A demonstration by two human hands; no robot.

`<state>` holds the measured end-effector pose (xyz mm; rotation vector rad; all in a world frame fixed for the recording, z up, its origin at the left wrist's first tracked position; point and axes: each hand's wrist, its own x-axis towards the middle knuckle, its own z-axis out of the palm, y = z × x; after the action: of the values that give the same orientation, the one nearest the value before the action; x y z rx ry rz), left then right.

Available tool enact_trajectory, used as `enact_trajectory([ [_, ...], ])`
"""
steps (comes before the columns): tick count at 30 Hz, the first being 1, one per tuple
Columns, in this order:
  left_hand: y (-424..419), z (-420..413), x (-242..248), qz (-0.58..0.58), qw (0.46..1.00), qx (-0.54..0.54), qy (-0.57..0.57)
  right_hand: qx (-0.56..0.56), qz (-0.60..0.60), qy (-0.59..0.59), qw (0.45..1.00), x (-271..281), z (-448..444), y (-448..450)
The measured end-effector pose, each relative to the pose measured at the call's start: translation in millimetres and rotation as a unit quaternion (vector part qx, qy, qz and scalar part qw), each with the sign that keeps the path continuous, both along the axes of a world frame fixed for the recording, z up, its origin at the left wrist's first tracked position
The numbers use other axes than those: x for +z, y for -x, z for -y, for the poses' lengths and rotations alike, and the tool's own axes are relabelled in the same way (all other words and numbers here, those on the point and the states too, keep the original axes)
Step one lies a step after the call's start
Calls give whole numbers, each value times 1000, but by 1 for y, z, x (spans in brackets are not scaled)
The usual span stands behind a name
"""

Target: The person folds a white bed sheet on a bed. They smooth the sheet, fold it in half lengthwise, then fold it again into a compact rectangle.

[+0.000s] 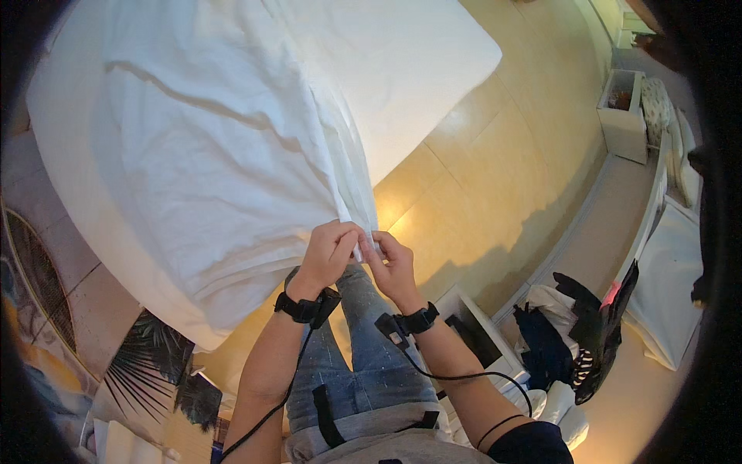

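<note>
My left hand (330,248) and my right hand (392,263) meet just above my knees, both pinching the corner of a white duvet cover (214,174). The fingers of the two hands nearly touch, and folded cloth edges run up from between them. Loose and wrinkled, the cover spreads over the left part of a bed with a smooth white fitted sheet (406,69). Each wrist wears a black strap with a small cabled device.
Tiled floor (481,174) lies right of the bed. Dark and white clothes (556,330) are heaped at the lower right, near a white open-fronted cabinet (481,330). A white box-shaped container (623,124) stands farther back. Palm-leaf-patterned panels (148,354) are at the lower left.
</note>
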<state>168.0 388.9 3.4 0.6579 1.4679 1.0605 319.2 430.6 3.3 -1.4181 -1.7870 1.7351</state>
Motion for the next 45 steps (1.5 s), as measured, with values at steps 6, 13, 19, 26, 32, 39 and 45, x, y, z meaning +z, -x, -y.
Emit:
enact_trajectory([
  [6,1,5,3,-68,994,42,-68,15,-7,-44,999,-6,3,-2],
  [13,-10,9,0,-150,983,17,-106,-28,-65,59,996,-9,-3,-12],
  [19,-11,1,-6,-125,974,-81,-169,-91,-81,171,978,-21,-20,-10],
  [26,46,143,-66,-269,909,306,88,32,111,34,993,-56,-37,-8],
  [32,119,328,-114,-434,777,356,285,0,88,97,991,-83,-32,-21],
  [39,148,324,-96,-163,826,488,232,-99,66,200,973,-91,-32,0],
  [45,177,306,-11,-258,853,441,108,-83,80,83,990,-3,-53,20],
])
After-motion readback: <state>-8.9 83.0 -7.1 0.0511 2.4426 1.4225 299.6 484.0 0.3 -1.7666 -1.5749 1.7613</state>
